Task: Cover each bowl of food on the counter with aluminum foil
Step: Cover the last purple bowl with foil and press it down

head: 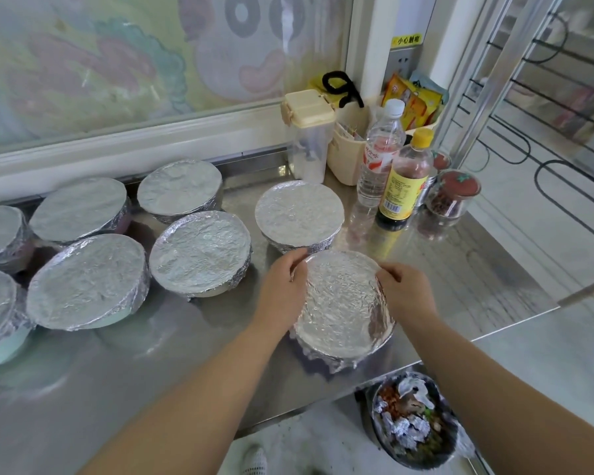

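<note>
A foil-covered bowl (342,303) sits near the front edge of the steel counter (460,269). My left hand (283,282) grips its left rim, fingers curled over the foil edge. My right hand (403,289) grips its right rim the same way. Several other bowls stand wrapped in foil: one just behind (299,214), one to the left (201,253), a larger one (88,281), and more at the back (179,188) and far left (79,209).
Behind the bowls at the right stand a clear water bottle (379,156), a dark sauce bottle with yellow cap (405,181), a plastic container (307,138), a basket of packets (350,152) and small jars (455,197). A bin with foil scraps (412,419) sits on the floor below the counter edge.
</note>
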Motion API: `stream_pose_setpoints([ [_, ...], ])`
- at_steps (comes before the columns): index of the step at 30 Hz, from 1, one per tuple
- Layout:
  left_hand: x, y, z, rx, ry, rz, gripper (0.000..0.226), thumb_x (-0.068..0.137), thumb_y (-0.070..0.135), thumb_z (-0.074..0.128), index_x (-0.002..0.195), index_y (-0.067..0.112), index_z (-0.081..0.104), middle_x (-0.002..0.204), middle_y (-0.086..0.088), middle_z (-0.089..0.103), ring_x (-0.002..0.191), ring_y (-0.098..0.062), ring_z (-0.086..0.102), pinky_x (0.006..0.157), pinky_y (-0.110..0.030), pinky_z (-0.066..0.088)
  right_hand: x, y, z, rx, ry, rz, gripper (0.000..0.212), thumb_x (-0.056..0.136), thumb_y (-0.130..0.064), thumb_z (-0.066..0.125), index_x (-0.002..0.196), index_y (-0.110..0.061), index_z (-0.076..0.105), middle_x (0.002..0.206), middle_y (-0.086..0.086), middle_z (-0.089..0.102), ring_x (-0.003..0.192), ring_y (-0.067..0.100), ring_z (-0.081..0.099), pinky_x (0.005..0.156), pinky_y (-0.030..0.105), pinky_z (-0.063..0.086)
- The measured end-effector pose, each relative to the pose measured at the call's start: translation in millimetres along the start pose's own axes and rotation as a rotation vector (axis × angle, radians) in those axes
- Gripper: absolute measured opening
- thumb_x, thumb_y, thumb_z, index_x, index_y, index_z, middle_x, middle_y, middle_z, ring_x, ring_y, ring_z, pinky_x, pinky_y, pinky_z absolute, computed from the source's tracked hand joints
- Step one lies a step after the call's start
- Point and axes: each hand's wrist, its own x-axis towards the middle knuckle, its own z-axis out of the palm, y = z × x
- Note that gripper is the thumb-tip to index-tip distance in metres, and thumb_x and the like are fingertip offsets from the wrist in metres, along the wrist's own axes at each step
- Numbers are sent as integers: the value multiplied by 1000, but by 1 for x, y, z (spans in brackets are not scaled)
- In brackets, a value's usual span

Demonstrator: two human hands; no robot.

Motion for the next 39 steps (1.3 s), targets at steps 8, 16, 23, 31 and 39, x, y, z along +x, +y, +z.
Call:
stream_pose_setpoints([
  [8,-39,-8,22,-88,162,-69,45,106,16,40,151,13,38,150,8,41,139,-6,35,104,-6,18,-7,-16,8,-304,-167,-376,63,104,-41,50,159,-21,28,163,1,29,149,22,29,120,45,29],
  [16,-33,-19,35,-317,277,-218,40,106,15,38,144,22,49,143,4,55,132,-14,50,114,-39,38,-7,-19,12,-523,-286,-417,58,107,-43,40,157,-17,29,162,-5,28,146,20,27,116,44,33],
  [23,-24,-12,26,-349,158,-237,38,106,18,38,139,30,53,114,5,66,77,-1,62,71,-20,53,-20,-18,8,-526,-302,-292,75,103,-49,45,160,-13,14,167,0,15,152,23,15,120,48,26],
  [31,-29,-6,-17,-175,22,-139,39,104,24,46,143,23,49,138,11,53,122,-3,49,99,-18,34,-18,-52,-5,-785,-466,-505,117,64,-97,42,158,-46,-5,168,-6,-15,154,34,-15,120,68,3],
  [39,-66,-23,-13,-624,-70,-642,16,102,22,52,118,24,52,98,-1,64,91,-20,62,96,-38,48,-5,-65,25,-1120,-743,-554,143,48,-97,62,152,-48,-23,163,-6,-32,149,41,-25,109,80,-6],
])
